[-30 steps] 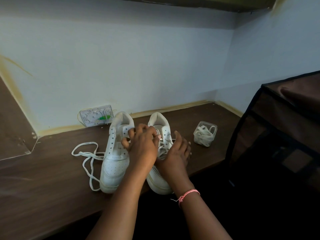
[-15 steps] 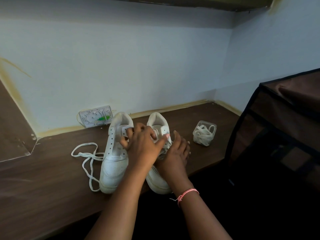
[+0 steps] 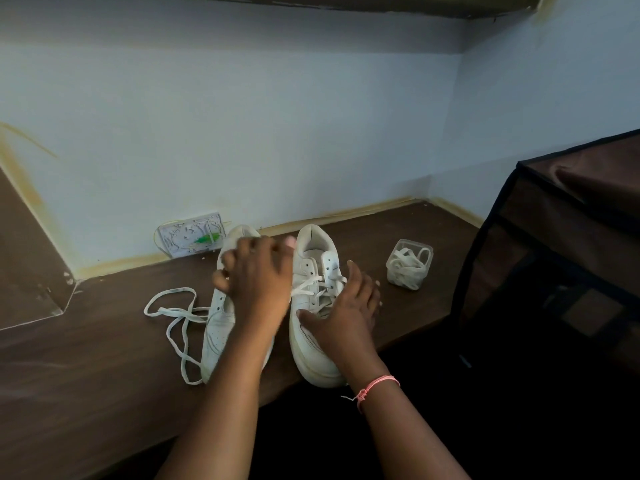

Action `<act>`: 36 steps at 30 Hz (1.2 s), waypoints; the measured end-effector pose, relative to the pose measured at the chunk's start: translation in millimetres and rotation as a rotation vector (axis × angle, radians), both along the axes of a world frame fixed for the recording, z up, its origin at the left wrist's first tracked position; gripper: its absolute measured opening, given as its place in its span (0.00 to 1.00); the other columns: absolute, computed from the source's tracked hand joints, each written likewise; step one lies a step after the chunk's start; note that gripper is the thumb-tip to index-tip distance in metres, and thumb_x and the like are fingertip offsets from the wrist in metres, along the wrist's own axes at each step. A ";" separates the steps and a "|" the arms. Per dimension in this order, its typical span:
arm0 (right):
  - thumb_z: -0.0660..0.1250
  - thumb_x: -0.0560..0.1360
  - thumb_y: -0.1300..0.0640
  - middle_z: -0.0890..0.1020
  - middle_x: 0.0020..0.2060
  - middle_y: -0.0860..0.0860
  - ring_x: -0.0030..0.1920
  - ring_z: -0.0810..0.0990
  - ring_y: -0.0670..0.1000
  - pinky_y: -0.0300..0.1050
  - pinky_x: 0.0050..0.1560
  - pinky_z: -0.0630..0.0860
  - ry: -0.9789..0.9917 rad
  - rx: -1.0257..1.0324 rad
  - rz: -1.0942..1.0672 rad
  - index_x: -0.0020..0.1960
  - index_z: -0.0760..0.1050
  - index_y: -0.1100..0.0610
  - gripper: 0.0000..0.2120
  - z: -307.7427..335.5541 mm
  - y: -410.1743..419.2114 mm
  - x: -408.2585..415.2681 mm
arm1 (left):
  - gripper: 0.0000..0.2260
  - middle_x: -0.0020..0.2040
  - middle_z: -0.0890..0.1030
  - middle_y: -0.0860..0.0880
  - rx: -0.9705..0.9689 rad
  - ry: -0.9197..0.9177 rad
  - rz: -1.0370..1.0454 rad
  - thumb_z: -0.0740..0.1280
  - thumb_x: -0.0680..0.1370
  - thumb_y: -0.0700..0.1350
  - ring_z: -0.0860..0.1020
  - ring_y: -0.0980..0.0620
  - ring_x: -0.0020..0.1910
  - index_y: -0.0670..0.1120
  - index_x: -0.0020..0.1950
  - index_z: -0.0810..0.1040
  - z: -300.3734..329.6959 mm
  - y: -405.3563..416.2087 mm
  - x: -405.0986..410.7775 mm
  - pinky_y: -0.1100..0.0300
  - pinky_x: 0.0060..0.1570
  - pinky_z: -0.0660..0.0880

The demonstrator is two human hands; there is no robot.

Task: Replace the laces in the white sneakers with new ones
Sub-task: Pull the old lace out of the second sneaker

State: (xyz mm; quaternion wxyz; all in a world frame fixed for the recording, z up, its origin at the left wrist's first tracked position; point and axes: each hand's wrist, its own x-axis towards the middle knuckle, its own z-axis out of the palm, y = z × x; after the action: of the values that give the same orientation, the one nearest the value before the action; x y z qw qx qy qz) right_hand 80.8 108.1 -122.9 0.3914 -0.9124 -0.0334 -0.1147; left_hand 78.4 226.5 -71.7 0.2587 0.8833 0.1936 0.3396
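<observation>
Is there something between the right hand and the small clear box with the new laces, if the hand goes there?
Nothing visible blocks it. The right hand rests on the right sneaker; only bare desk lies between it and the clear box.

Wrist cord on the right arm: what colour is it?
Pink, a thin knotted wrist cord with a loose tail, seen clearly in the head view.

We see two white sneakers point(image 3: 313, 327) of smooth, matt leather-like material under our hands, on a dark wood-grain shelf point(image 3: 86, 386). Left of our grip lies a flat cloth lace point(image 3: 173, 311); to its right, a clear glossy plastic box point(image 3: 409, 263).
</observation>
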 end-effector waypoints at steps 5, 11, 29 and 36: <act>0.73 0.68 0.42 0.51 0.76 0.57 0.77 0.46 0.60 0.60 0.76 0.48 0.002 0.005 0.004 0.77 0.44 0.52 0.51 0.5 0.8 0.1 | 0.08 0.59 0.70 0.57 0.184 0.211 -0.157 0.63 0.78 0.61 0.63 0.51 0.61 0.57 0.48 0.74 -20.9 -24.5 1.7 0.55 0.50 0.50; 0.76 0.64 0.40 0.52 0.76 0.57 0.77 0.47 0.60 0.60 0.76 0.48 -0.001 0.002 0.002 0.77 0.46 0.52 0.54 0.1 -0.6 -0.7 | 0.07 0.60 0.73 0.47 -0.214 -0.179 0.098 0.62 0.81 0.51 0.67 0.43 0.62 0.49 0.50 0.75 -3.6 -3.5 1.7 0.48 0.55 0.59; 0.75 0.65 0.39 0.55 0.74 0.58 0.77 0.47 0.60 0.60 0.76 0.49 0.000 -0.012 0.017 0.73 0.52 0.57 0.49 1.8 -0.7 -1.4 | 0.04 0.54 0.74 0.58 0.107 0.203 -0.184 0.66 0.78 0.56 0.66 0.52 0.62 0.60 0.51 0.72 -18.7 -14.7 1.7 0.58 0.48 0.47; 0.73 0.66 0.38 0.54 0.74 0.57 0.76 0.47 0.61 0.61 0.76 0.50 -0.012 -0.047 0.033 0.74 0.54 0.54 0.46 1.3 -0.5 -1.5 | 0.05 0.57 0.72 0.60 0.115 0.247 -0.237 0.64 0.80 0.51 0.65 0.53 0.63 0.60 0.47 0.69 -18.7 -12.3 2.4 0.55 0.53 0.50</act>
State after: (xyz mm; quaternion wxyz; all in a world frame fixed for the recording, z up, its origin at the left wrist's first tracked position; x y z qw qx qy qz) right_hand 79.3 107.6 -121.7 0.3716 -0.9200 -0.0532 -0.1128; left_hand 80.8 214.2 -90.3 0.2201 0.9483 0.0987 0.2064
